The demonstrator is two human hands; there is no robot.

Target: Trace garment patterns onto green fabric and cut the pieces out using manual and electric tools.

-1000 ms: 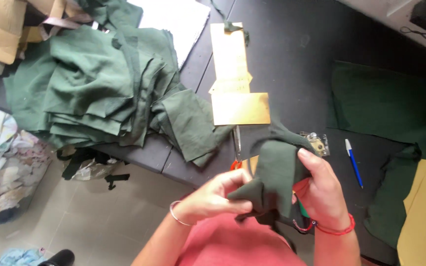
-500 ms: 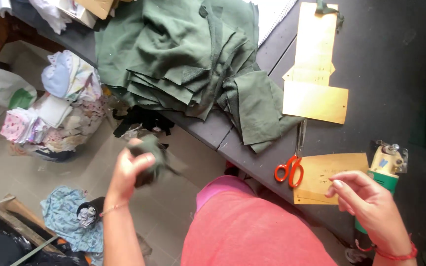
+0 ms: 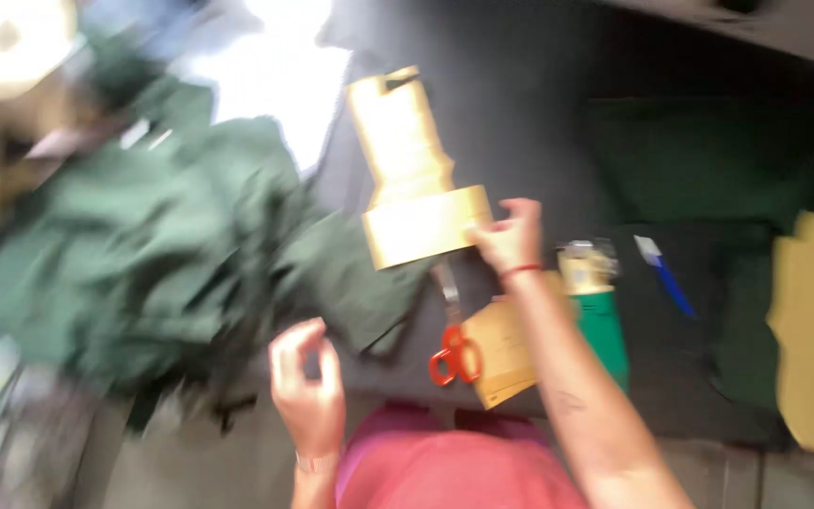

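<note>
The right hand [image 3: 511, 236] has moved up to pinch the tan pattern card [image 3: 414, 179], which points away from the table's near edge; the left hand [image 3: 308, 382], now empty, hangs open.

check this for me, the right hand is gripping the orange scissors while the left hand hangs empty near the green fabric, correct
Not quite. In the head view the right hand is on the edge of the tan cardboard pattern piece, not on the orange-handled scissors, which lie untouched on the dark table. The left hand does hang empty near the green fabric.
</note>
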